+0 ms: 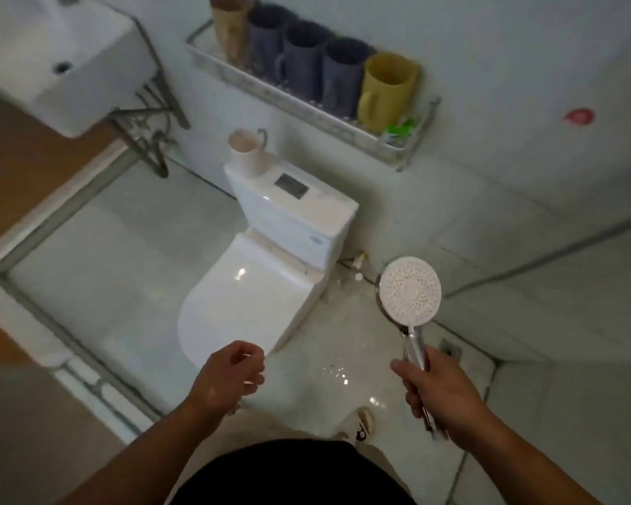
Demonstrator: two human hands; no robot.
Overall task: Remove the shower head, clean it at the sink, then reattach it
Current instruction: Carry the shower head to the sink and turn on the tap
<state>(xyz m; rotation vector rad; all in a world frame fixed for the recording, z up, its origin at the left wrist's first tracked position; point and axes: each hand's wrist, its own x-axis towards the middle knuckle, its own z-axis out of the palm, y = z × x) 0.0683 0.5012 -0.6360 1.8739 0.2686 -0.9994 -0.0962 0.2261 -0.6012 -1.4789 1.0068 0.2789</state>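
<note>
My right hand (441, 391) grips the one shower head (410, 295) by its handle, beside the toilet (248, 286); left hand (230, 377) loose, empty. I count five cups (388, 89) along the shelf (306, 103).

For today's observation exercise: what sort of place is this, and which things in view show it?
Most likely a small home bathroom: a white toilet stands in the middle, a sink is at upper left, and the right hand holds a shower head.
</note>
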